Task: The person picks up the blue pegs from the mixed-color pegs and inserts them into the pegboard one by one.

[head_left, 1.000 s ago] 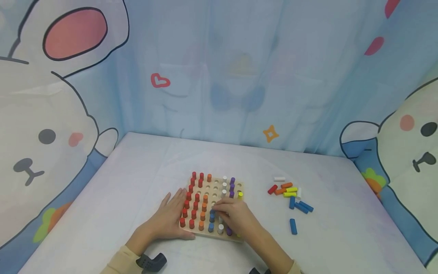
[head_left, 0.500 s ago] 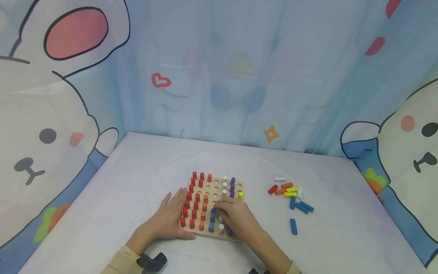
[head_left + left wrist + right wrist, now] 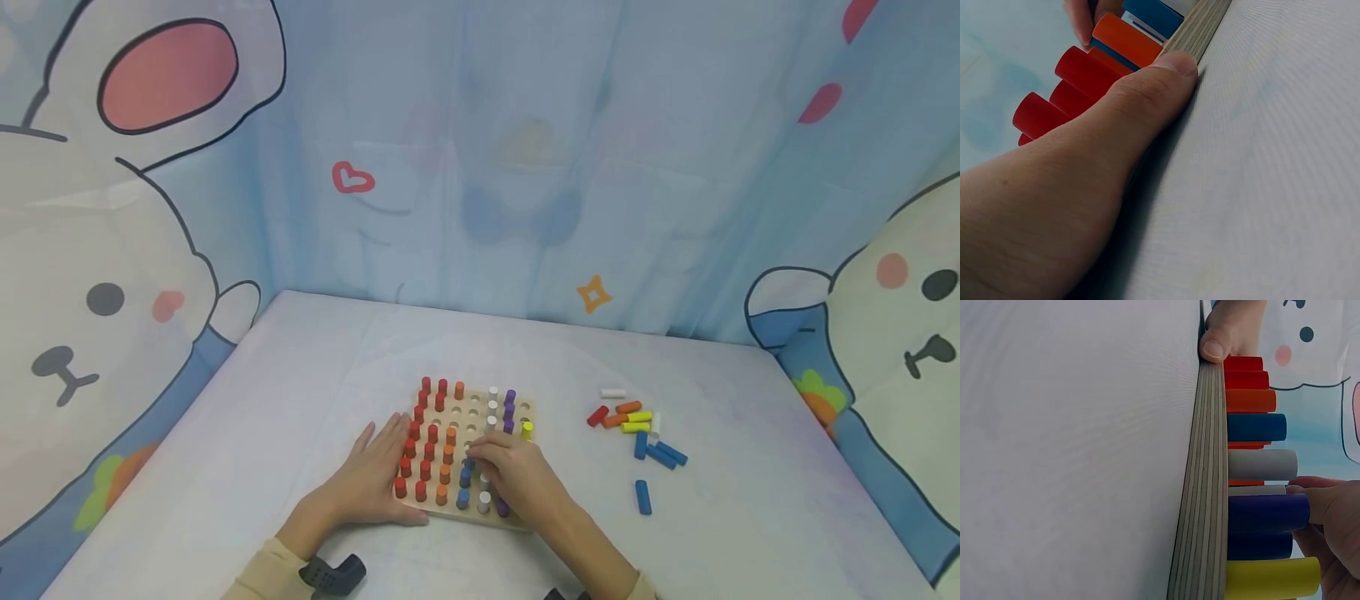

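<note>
A wooden pegboard (image 3: 466,404) lies on the table, with rows of coloured pegs standing in its holes. My left hand (image 3: 363,483) rests along the board's left side, fingers stretched out and the thumb against the near edge. The left wrist view shows that thumb (image 3: 1141,100) touching the board's side below an orange peg (image 3: 1127,40). With the right hand (image 3: 517,475) I pinch a blue peg (image 3: 469,464) over the blue column, behind other blue pegs (image 3: 465,478). My right fingers (image 3: 1325,503) partly show behind the pegs in the right wrist view; the held peg is hidden there.
Right of the board lie loose pegs: white (image 3: 612,392), red (image 3: 597,416), orange (image 3: 628,406), yellow (image 3: 636,427) and several blue. One blue peg (image 3: 642,497) lies apart, nearer me. A printed curtain (image 3: 480,150) hangs behind the table's far edge.
</note>
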Motion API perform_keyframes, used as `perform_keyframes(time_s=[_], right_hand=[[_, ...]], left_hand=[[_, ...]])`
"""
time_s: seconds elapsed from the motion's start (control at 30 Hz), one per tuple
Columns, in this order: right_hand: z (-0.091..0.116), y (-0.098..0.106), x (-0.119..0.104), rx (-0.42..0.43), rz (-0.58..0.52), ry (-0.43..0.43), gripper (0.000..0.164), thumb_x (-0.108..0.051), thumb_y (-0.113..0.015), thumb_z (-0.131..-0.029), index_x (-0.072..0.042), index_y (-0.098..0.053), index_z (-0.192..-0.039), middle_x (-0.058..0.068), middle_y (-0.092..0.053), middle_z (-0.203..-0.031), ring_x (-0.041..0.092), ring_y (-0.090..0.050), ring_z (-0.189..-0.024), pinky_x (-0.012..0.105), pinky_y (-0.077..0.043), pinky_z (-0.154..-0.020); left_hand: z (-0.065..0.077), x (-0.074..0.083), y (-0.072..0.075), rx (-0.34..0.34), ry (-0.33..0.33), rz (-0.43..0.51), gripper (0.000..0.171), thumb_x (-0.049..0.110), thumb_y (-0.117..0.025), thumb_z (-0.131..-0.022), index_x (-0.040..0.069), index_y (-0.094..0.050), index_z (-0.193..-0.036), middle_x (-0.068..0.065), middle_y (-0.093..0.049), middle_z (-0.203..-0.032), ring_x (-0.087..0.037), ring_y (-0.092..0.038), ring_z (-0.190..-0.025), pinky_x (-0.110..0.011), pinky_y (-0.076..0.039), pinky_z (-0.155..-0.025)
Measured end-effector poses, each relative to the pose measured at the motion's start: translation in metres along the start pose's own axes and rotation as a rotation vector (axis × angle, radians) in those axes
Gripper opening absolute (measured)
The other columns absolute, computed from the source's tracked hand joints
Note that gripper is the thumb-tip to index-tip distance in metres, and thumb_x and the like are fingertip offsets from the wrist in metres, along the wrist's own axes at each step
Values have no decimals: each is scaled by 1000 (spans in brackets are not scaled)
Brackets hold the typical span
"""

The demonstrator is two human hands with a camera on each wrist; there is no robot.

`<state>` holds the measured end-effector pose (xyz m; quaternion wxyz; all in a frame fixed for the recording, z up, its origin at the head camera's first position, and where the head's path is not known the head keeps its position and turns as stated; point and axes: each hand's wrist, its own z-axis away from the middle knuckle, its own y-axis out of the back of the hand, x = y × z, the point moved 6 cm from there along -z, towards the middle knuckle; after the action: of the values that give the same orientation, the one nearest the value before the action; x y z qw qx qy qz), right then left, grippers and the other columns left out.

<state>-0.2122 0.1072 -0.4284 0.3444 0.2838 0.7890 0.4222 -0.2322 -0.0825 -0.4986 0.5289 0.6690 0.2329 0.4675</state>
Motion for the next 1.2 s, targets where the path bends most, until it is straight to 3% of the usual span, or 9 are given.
perform_keyframes(time_s=[0.83, 1.2], right_hand=[[0, -4, 1, 65, -92, 73, 18, -4, -75, -79, -15, -72, -93, -9, -68, -96, 4, -66, -91, 15, -53, -81], [0, -5, 2, 34, -91, 20, 17, -6, -73, -81, -15, -72, -96, -10, -66, -96, 3, -65, -91, 15, -53, -81]], left_hand=[[0, 1, 2, -1, 7, 12, 129, 81, -62, -61, 6, -12, -153, -7, -14, -161, -22, -8, -149, -53, -3, -119], [0, 0, 0, 1, 2, 15, 129, 82, -61, -61, 7, -11, -153, -6, -13, -161, -21, -7, -149, -52, -3, -119]])
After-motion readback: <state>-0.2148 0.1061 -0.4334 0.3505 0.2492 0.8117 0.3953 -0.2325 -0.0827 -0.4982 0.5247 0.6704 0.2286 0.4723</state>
